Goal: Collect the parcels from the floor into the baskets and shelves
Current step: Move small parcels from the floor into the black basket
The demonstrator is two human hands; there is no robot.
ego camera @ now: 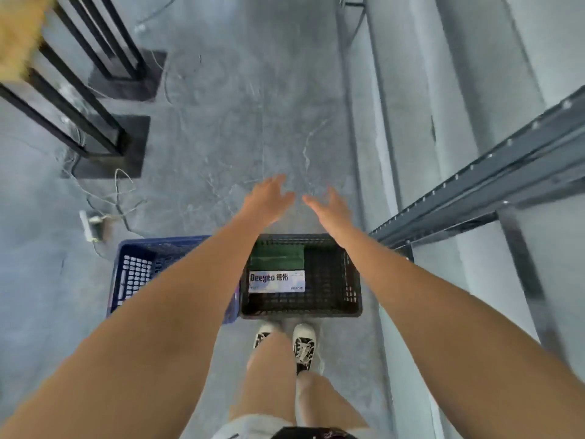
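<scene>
Both arms stretch forward over two baskets on the grey floor. My left hand (269,198) and my right hand (330,205) hover side by side past the baskets' far edge, fingers spread and holding nothing. The black basket (351,280) sits just in front of my feet and holds a green-and-white parcel (277,269) printed "Deeyeo" against its left side. The blue basket (136,270) stands touching it on the left, partly hidden by my left forearm; I cannot see its contents.
A grey metal shelf rack (493,185) runs along the right beside a pale wall. Black metal frame legs on base plates (117,144) stand at the left. A power strip with loose cables (93,224) lies on the floor beyond the blue basket.
</scene>
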